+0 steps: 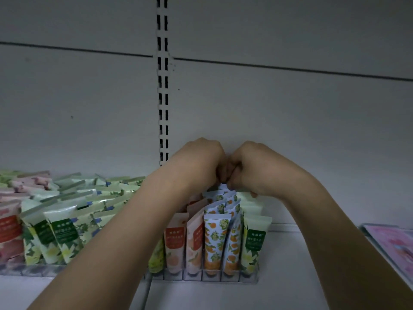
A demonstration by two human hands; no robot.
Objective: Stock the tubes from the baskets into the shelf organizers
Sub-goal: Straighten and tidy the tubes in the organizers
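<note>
A clear shelf organizer (212,279) stands on the white shelf, its lanes filled with upright tubes: peach ones (175,247), orange-and-blue patterned ones (215,240) and a green-labelled one (254,245). My left hand (199,162) and my right hand (250,168) meet knuckle to knuckle above the back rows, fingers curled downward. They pinch the top of a blue-white patterned tube (223,188) at the rear of the orange lanes. The fingertips themselves are hidden.
A second organizer (26,268) to the left holds several green, floral and red tubes leaning in crowded rows. The grey back panel has a slotted upright (163,86). A pink flat package (393,245) lies at the right edge. Bare shelf (290,265) lies between.
</note>
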